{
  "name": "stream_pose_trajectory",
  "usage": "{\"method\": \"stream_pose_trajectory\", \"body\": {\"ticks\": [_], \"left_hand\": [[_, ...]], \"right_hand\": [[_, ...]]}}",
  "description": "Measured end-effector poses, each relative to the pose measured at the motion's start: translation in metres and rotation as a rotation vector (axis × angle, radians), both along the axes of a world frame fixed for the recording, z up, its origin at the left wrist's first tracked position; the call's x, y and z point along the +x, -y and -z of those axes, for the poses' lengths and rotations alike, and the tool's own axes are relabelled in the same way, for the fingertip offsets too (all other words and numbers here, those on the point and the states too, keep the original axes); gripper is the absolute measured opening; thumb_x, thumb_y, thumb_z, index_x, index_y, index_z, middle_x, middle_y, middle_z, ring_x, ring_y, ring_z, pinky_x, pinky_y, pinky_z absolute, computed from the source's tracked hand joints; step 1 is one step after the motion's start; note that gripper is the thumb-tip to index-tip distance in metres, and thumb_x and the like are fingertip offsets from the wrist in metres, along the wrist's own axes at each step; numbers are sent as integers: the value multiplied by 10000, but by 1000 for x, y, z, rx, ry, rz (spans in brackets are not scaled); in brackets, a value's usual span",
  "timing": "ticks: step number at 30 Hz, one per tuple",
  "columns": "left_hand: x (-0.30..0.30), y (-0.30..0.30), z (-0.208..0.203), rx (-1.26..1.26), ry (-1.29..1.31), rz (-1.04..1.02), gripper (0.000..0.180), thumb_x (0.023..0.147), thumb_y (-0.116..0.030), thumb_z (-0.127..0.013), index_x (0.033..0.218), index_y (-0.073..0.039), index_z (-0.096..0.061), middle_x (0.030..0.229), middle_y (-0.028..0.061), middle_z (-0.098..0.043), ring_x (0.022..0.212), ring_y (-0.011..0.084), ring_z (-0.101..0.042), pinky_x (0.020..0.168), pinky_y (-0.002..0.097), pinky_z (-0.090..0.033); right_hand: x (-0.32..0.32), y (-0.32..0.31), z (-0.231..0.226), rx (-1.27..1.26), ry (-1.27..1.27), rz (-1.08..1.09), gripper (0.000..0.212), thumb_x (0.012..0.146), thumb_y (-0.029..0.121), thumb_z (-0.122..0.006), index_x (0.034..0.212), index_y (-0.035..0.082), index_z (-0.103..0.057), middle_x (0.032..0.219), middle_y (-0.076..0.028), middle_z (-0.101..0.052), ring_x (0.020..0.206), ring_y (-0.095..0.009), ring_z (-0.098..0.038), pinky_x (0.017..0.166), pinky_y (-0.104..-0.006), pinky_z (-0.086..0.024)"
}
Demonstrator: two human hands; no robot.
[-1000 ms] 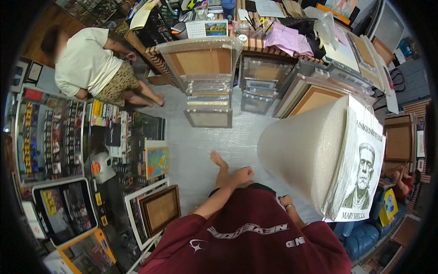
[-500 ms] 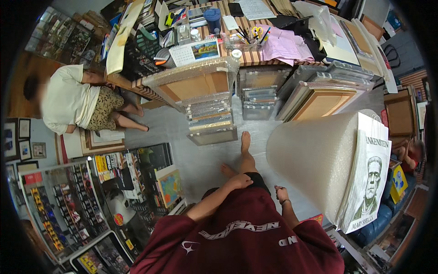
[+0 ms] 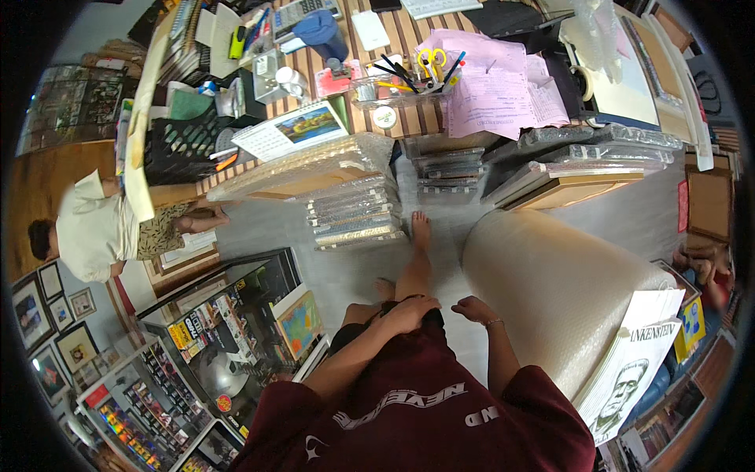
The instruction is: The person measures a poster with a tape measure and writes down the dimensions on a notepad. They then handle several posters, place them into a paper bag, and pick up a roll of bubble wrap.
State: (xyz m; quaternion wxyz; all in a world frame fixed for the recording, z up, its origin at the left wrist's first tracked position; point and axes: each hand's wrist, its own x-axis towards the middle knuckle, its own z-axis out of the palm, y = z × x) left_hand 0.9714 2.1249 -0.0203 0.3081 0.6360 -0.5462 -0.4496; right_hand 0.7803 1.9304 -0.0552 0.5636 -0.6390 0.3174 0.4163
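A big bubble-wrap roll (image 3: pixel 550 291) lies on the floor.

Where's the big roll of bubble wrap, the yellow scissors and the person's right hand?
Bubble wrap roll (image 3: pixel 562 295), head view, on its curved side.
Yellow scissors (image 3: pixel 431 57), head view, on the handles.
Right hand (image 3: pixel 472 309), head view, on the back of the hand.

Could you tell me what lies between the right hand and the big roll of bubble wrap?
Nothing does. In the head view, only a narrow strip of bare grey floor separates the right hand from the roll of bubble wrap; they are not touching.
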Motion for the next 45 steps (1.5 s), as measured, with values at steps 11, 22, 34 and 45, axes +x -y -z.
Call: {"method": "stream_pose_trajectory", "body": {"ticks": [11, 22, 34, 45], "left_hand": [[-33, 84, 42, 611, 95, 377, 214, 799, -282, -712, 935, -126, -766, 891, 121, -741, 896, 311, -710, 792, 446, -546], [-25, 103, 46, 606, -89, 184, 136, 751, -266, -735, 846, -170, -757, 888, 64, -745, 889, 284, -709, 764, 440, -547], [-19, 108, 42, 532, -195, 72, 164, 762, -276, -709, 849, -140, -735, 852, 87, -734, 841, 301, -703, 742, 441, -535], [-11, 107, 37, 468, -225, -85, 147, 756, -272, -710, 812, -138, -731, 798, 83, -729, 764, 288, -704, 707, 429, -533]], "right_hand": [[33, 29, 10, 151, 7, -184, 410, 940, 333, -566, 887, -51, -700, 888, -260, -699, 801, -363, -659, 758, -457, -502], [70, 74, 6, -67, 7, -554, 468, 930, 395, -568, 850, -53, -681, 928, -298, -663, 935, -415, -663, 804, -514, -505], [476, 327, -188, -855, 917, -400, 213, 941, 145, -627, 1090, -7, -634, 961, -175, -671, 847, -300, -646, 786, -363, -503], [512, 360, -194, -371, 681, -358, 151, 971, 168, -629, 1002, 23, -655, 840, -5, -630, 783, -108, -558, 716, -280, -480]]}}
